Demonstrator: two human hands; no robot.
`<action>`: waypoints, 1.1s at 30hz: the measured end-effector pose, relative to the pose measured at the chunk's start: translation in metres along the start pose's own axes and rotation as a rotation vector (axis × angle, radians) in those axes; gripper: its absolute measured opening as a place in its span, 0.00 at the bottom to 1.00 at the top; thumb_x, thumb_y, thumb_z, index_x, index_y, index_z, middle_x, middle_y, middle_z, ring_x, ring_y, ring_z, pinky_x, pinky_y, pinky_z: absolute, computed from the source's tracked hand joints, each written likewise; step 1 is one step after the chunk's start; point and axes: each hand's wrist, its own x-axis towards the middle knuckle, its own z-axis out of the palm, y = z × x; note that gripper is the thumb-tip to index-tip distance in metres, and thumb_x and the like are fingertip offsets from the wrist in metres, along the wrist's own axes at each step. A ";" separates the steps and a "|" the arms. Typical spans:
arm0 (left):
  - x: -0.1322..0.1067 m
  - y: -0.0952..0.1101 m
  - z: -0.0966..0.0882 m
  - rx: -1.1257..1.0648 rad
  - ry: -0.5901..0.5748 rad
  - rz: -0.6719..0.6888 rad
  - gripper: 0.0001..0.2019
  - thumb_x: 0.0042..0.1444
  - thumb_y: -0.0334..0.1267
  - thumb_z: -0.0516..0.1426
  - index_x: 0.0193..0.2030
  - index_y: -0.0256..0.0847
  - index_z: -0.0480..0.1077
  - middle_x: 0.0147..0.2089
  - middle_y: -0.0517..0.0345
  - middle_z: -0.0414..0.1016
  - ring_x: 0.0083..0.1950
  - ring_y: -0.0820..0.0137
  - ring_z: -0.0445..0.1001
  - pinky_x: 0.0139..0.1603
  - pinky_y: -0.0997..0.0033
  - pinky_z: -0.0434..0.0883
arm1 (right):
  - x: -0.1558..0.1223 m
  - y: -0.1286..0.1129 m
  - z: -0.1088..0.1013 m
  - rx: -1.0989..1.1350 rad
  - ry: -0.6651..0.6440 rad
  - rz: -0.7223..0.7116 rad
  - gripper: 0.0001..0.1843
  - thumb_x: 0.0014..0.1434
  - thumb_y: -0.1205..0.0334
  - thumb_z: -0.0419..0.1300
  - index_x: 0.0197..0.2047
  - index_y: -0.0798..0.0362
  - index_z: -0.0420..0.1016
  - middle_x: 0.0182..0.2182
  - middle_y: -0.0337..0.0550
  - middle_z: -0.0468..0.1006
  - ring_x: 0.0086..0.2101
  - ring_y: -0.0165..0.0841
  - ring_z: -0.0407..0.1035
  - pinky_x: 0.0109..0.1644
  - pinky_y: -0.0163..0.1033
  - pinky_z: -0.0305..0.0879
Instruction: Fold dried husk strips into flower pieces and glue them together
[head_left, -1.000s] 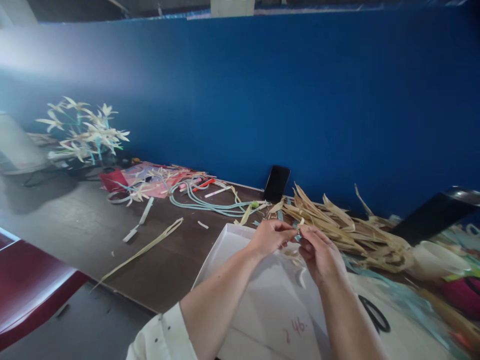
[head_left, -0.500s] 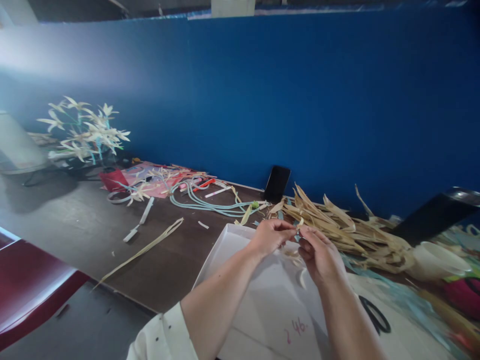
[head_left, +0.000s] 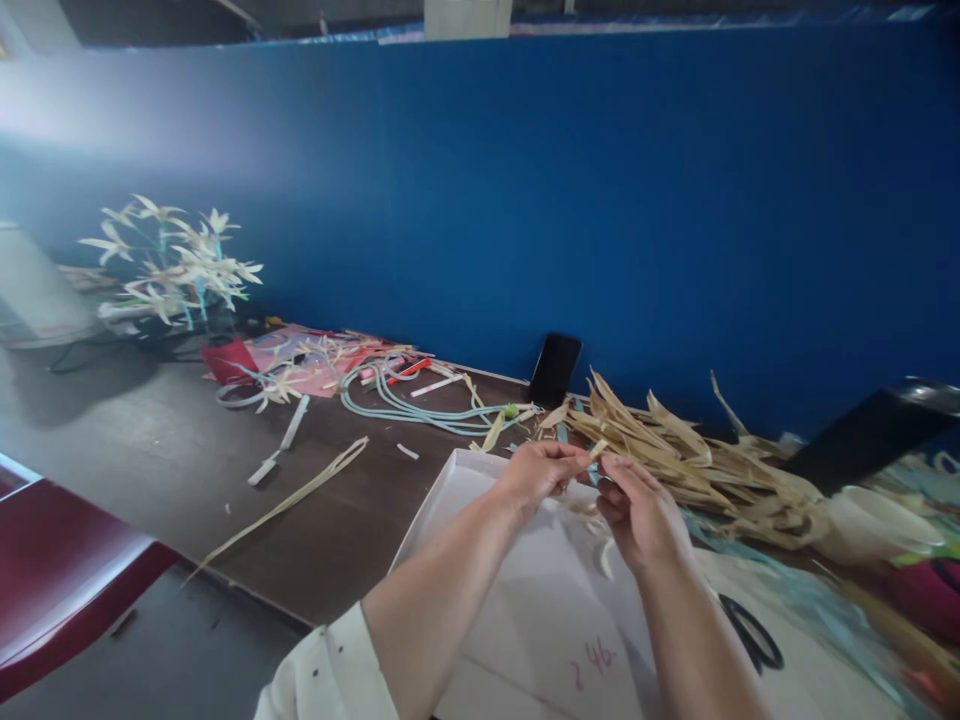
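Note:
My left hand (head_left: 541, 474) and my right hand (head_left: 641, 510) meet above a white tray (head_left: 457, 500) on the dark table. Both pinch a small pale straw strip (head_left: 597, 451) between thumb and fingertips. Curled pale scraps (head_left: 604, 553) lie in the tray just under my hands. A heap of dried straw leaves (head_left: 690, 465) lies right behind my fingers.
A black phone (head_left: 554, 369) leans on the blue wall. Light blue cords (head_left: 405, 400), red and pink papers (head_left: 285, 355) and a long straw strip (head_left: 289, 498) lie to the left. Straw flowers (head_left: 176, 265) stand far left. Black scissors (head_left: 754, 632) lie at right, beside a white bowl (head_left: 870, 520).
My hands stay in place over the tray. The fingers have shifted slightly on the small strip, whose tip now shows between them.

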 end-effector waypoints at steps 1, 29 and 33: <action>0.000 0.000 0.000 -0.005 -0.002 0.001 0.20 0.38 0.47 0.65 0.34 0.33 0.74 0.26 0.57 0.71 0.22 0.82 0.56 0.23 0.78 0.50 | 0.000 0.000 0.000 -0.001 0.002 0.001 0.12 0.40 0.61 0.70 0.28 0.55 0.75 0.21 0.34 0.65 0.19 0.19 0.49 0.17 0.26 0.44; 0.002 -0.003 -0.001 0.186 0.007 0.090 0.23 0.40 0.51 0.63 0.37 0.34 0.76 0.29 0.55 0.74 0.23 0.80 0.57 0.25 0.77 0.54 | -0.001 0.000 0.000 -0.025 -0.034 -0.043 0.10 0.43 0.60 0.69 0.29 0.55 0.75 0.20 0.34 0.63 0.19 0.20 0.49 0.18 0.27 0.42; 0.002 -0.003 -0.001 0.180 0.007 0.082 0.21 0.41 0.49 0.62 0.37 0.34 0.76 0.29 0.55 0.74 0.23 0.81 0.57 0.25 0.77 0.53 | 0.000 0.001 -0.001 -0.027 -0.045 -0.042 0.11 0.43 0.59 0.68 0.28 0.54 0.74 0.19 0.33 0.63 0.18 0.20 0.49 0.17 0.28 0.42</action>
